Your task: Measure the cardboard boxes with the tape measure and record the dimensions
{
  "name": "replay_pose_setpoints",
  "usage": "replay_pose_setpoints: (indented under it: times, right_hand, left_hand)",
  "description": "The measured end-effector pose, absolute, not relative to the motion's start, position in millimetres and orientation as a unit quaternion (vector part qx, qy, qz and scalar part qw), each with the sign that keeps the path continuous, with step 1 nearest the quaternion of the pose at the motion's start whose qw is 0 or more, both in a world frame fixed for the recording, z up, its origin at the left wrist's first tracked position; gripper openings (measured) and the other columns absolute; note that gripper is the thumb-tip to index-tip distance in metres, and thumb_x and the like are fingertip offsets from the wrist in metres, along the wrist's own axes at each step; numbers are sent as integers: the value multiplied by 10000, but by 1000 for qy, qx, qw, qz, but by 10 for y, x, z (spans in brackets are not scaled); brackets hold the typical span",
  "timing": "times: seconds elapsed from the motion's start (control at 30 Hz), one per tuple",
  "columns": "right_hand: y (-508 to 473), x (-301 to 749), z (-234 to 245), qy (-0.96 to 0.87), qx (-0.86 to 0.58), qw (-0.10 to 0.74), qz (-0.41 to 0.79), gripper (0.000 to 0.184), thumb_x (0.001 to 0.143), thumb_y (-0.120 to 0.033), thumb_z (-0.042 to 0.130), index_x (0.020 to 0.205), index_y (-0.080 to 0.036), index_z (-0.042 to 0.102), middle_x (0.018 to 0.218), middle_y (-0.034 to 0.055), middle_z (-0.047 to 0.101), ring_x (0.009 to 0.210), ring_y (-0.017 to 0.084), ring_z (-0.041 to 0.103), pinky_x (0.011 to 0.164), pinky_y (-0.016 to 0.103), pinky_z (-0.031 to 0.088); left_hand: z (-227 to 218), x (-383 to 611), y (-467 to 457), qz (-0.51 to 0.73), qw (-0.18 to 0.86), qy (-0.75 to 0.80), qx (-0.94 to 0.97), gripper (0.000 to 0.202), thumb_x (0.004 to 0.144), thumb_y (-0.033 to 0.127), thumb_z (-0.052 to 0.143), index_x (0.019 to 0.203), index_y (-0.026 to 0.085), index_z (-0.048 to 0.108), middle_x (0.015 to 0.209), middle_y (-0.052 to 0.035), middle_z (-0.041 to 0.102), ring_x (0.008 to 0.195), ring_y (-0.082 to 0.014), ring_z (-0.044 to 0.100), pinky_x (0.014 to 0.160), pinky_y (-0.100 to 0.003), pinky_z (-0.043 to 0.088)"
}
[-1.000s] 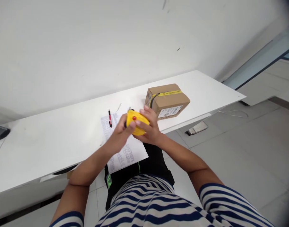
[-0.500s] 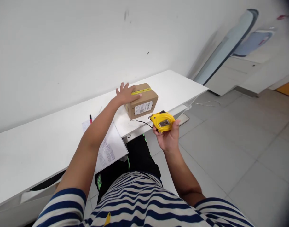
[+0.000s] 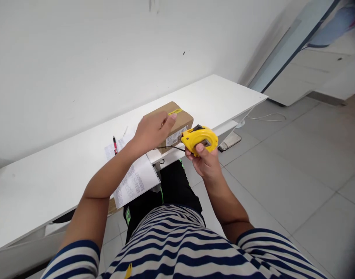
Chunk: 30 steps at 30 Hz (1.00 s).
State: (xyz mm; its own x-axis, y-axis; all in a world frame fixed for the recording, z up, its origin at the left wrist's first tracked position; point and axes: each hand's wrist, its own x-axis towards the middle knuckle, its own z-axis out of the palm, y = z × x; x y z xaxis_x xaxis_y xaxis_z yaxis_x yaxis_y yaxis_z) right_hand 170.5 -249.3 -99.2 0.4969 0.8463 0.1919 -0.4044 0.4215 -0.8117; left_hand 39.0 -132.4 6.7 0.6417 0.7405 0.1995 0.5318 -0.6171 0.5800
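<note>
My right hand point(image 3: 208, 164) grips a yellow tape measure point(image 3: 197, 136), its thumb pressed against the side of the case and a dark wrist cord trailing off to the left. My left hand point(image 3: 152, 131) is in front of the cardboard box point(image 3: 184, 117) and covers its left part; the thumb stretches out while the other fingers are mostly hidden, and I see nothing held. Yellow tape point(image 3: 175, 111) runs across the box top, and a white printed label point(image 3: 173, 138) is on the side facing me. The tape measure's nose is close to the box's near right corner.
The box stands on a long white table point(image 3: 223, 93) along the wall. Left of it lie written sheets point(image 3: 136, 176) overhanging the front edge and a red-and-black pen point(image 3: 115, 145). A phone-like object point(image 3: 231, 142) shows below the tabletop at right; a pale cable point(image 3: 270, 116) lies on the floor.
My left hand has lifted off the box top and come nearer to me. My right thumb has shifted onto the tape measure's face, and the tape measure has turned slightly. The view has shifted too.
</note>
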Motion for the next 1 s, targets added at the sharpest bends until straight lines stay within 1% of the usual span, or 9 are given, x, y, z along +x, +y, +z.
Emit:
replay_pose_setpoints:
  times: [0.1, 0.2, 0.3, 0.47, 0.57, 0.67, 0.77, 0.83, 1.0]
  right_hand:
    - [-2455, 1686, -1033, -366, -381, 782, 332, 683, 679, -656, 904, 1136, -306, 536, 833, -57, 641, 569, 109, 572, 482, 260, 483]
    - [-2425, 1677, -1079, -418, -413, 773, 240, 669, 755, -651, 860, 1212, -328, 494, 977, -21, 674, 700, 142, 646, 591, 303, 576]
    - [-2420, 1640, -1093, -445, -439, 766, 149, 652, 785, -653, 841, 1225, -314, 499, 1081, 11, 678, 876, 169, 709, 744, 330, 636]
    - [-2472, 1656, -1155, -439, -471, 765, 23, 585, 817, -562, 854, 1238, -297, 545, 1170, 43, 679, 989, 193, 734, 838, 348, 653]
    - [-2516, 1765, -1250, -446, -495, 745, -15, 581, 809, -461, 882, 1282, -301, 586, 1222, 63, 693, 1077, 221, 749, 902, 378, 657]
    - [-2540, 1839, -1323, -456, -533, 711, -49, 609, 805, -436, 883, 1340, -307, 622, 1243, 75, 707, 1091, 234, 751, 923, 392, 657]
    - [-2526, 1807, -1338, -447, -571, 684, -76, 632, 829, -465, 854, 1394, -291, 631, 1265, 102, 728, 1101, 258, 750, 958, 433, 656]
    - [-2493, 1743, -1327, -447, -577, 677, -98, 649, 836, -467, 846, 1419, -288, 626, 1266, 110, 744, 1100, 269, 756, 955, 443, 660]
    - [-2335, 1582, -1295, -451, -596, 657, -96, 622, 861, -473, 811, 1426, -306, 613, 1281, 108, 762, 1086, 275, 772, 894, 425, 674]
  left_hand:
    - [182, 344, -1432, 117, 390, 273, 871, 591, 1018, 703, 442, 753, 202, 606, 757, -35, 627, 743, -173, 602, 758, -334, 494]
    - [236, 329, -1364, 83, 488, 223, 840, 598, 947, 747, 565, 745, 190, 643, 732, -31, 611, 665, -137, 568, 659, -305, 477]
    - [266, 352, -1227, 66, 525, 223, 819, 594, 906, 741, 643, 698, 184, 634, 712, -39, 595, 650, -133, 562, 652, -311, 489]
    - [320, 424, -894, 131, 462, 317, 818, 518, 913, 651, 695, 697, 188, 609, 719, -54, 601, 704, -161, 613, 737, -360, 531]
    - [259, 439, -562, 167, 395, 402, 809, 470, 897, 560, 736, 674, 207, 520, 712, -48, 583, 689, -165, 575, 719, -360, 482]
    - [73, 453, -186, 203, 352, 442, 800, 394, 927, 482, 691, 696, 218, 513, 770, -57, 611, 698, -164, 532, 716, -349, 441]
    - [-165, 481, 71, 222, 306, 463, 801, 405, 942, 492, 658, 682, 220, 509, 753, -54, 598, 697, -166, 505, 693, -338, 421]
    - [-285, 496, 123, 197, 318, 475, 796, 430, 932, 526, 659, 671, 219, 509, 735, -50, 597, 689, -166, 505, 676, -333, 415]
    - [-312, 534, -10, 180, 328, 487, 789, 466, 862, 603, 727, 678, 216, 545, 742, -55, 623, 702, -176, 527, 682, -332, 402]
